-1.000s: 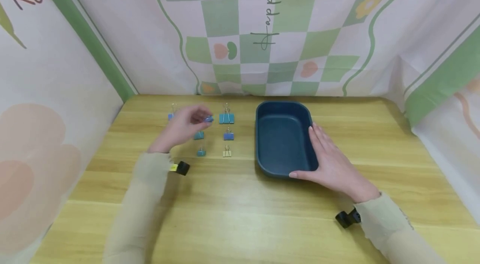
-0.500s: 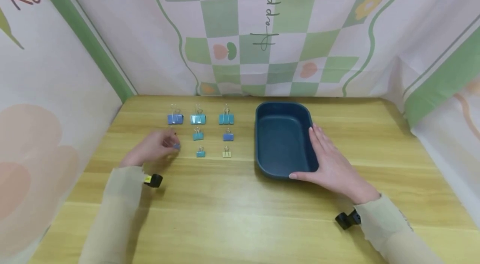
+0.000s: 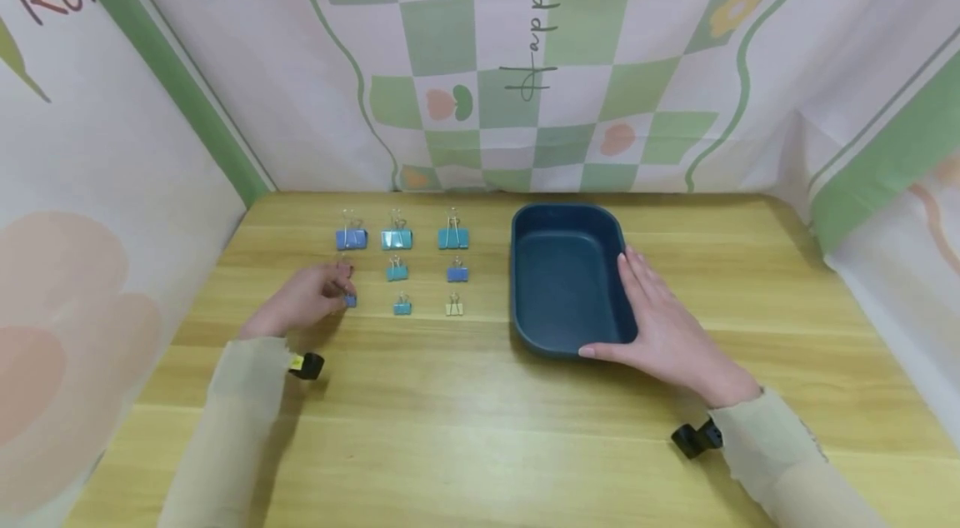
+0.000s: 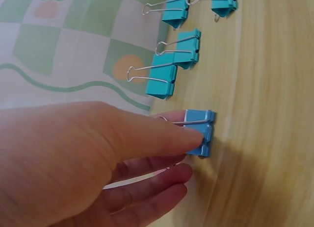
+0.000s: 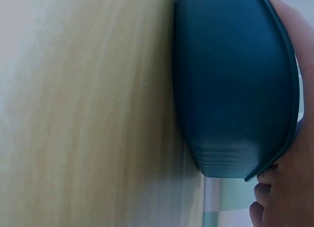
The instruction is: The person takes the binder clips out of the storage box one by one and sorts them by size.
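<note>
My left hand [image 3: 303, 295] pinches a small blue binder clip [image 4: 198, 131] between thumb and finger, low over the table at the left of the clip rows. Behind it stand a large blue clip [image 3: 351, 240] and a large teal clip [image 3: 397, 240]. Another large teal clip [image 3: 453, 239] is farther right. Nearer are a medium teal clip [image 3: 397, 271], a medium blue clip [image 3: 457, 272], a small teal clip [image 3: 402, 308] and a small pale yellow clip [image 3: 453, 308]. My right hand [image 3: 667, 328] rests along the right rim of a dark blue bin [image 3: 573, 349], thumb on its front edge.
The wooden table [image 3: 487, 445] reaches back to a patterned cloth [image 3: 517, 95]. A reddish bit shows beside the left fingers, mostly hidden. Black wrist cameras hang from both sleeves.
My left hand came from above the clip rows to the left and down toward the table with the small blue clip, then shifted only slightly. My right hand and the bin stay put.
</note>
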The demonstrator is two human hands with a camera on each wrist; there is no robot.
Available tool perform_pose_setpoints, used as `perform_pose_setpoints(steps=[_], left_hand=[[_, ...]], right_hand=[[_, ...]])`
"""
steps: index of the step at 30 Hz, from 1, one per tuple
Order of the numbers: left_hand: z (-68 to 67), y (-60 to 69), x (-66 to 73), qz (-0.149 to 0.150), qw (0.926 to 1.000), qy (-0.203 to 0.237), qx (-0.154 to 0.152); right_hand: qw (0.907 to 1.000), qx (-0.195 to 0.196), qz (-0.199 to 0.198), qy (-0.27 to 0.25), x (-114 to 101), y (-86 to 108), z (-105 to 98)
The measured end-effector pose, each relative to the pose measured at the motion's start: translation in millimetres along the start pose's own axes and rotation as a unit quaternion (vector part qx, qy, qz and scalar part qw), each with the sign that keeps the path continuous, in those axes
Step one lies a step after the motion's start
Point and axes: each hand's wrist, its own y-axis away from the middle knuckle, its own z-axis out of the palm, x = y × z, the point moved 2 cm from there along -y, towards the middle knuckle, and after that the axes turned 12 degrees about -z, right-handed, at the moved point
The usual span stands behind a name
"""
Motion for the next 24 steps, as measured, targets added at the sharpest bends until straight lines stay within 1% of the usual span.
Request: perform_pose_setpoints(steps=[8, 15, 18, 21, 22, 24], left_hand=[[-0.9, -1.8, -4.3, -0.010, 0.9999, -0.001, 0.008], [-5.8, 1.5, -6.4, 0.008, 0.9997, -0.020, 0.012], [-6.8, 4.7, -6.6, -0.005, 0.9999, -0.013, 0.005], [-10.2, 9.5, -7.3, -0.030, 0.9995, 0.012, -0.002], [-12.4, 11.4, -7.2, -0.037, 0.9991, 0.020, 0.001], [-18.5, 14.5, -5.8, -0.038, 0.9988, 0.023, 0.022]], right_hand=[[1.0000, -0.001, 0.001, -0.003, 0, -0.3, 2], [1.0000, 0.004, 0.000, 0.001, 0, -1.5, 3], [1.0000, 0.005, 0.000, 0.006, 0, -2.4, 3], [0.9999, 0.006, -0.002, 0.011, -1, -2.6, 2], [0.9999, 0.006, -0.004, 0.012, -1, -2.5, 2], [0.9999, 0.009, -0.011, 0.010, -2, -2.1, 0]])
